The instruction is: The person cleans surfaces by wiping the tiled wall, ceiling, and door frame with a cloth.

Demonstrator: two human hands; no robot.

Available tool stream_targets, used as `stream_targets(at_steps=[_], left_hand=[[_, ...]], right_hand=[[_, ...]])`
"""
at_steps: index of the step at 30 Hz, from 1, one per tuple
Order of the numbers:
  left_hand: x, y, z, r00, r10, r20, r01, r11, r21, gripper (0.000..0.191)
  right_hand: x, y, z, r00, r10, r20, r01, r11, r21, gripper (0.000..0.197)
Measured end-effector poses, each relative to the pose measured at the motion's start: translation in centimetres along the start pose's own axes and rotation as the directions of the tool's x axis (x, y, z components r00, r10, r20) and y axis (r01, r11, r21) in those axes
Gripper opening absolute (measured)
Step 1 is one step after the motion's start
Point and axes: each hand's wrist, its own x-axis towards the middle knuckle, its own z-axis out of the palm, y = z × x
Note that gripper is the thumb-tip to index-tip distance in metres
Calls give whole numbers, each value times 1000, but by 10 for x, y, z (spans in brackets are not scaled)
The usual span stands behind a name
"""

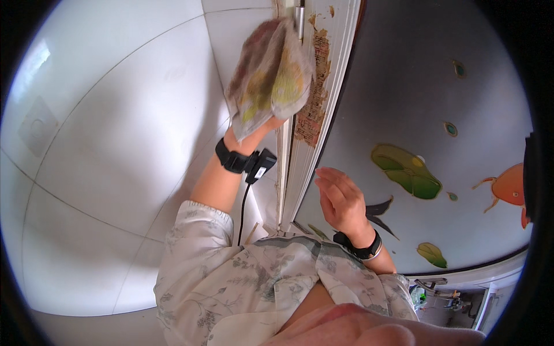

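Note:
My left hand (259,129) is raised at the corner of the wall and the door frame. It holds a worn, patterned cloth (268,78) that hides its fingers. The cloth overlaps the white door frame (337,60) in the picture, beside a rough brown patch (318,86) where the surface is damaged; whether it touches cannot be told. Lower right, my right hand (344,201) holds nothing, its fingers extended and slightly bent in front of the door's dark glass panel (407,99). Both wrists wear black straps, the left one with a small black device.
Large white wall tiles (130,108) fill the left side. A metal hinge (299,21) is at the top of the frame. Painted lily pads (407,171) and an orange fish (508,184) decorate the glass. A black cable (243,212) hangs from the left wrist device. A door handle (430,282) shows lower right.

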Motion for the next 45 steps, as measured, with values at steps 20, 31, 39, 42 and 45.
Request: stream_targets(at_steps=[20, 31, 39, 42, 45], left_hand=[[-117, 24, 59, 948, -306, 82, 278, 678, -681, 94], [-138, 31, 60, 892, -447, 70, 360, 607, -709, 77], [-160, 26, 66, 859, -403, 316, 511, 637, -577, 79], [-136, 22, 69, 939, -309, 148, 341, 800, -494, 77], [-123, 20, 65, 967, -117, 228, 147, 982, -121, 68]], right_hand=[[-20, 22, 5, 996, 70, 51, -67, 997, -46, 25], [-26, 29, 23, 996, 79, 33, -77, 995, -60, 34], [-30, 49, 53, 1000, 12, 7, -11, 991, -130, 44], [-30, 47, 57, 999, 41, -25, -43, 995, -87, 44], [-30, 40, 53, 999, 30, -37, -33, 996, -82, 43]])
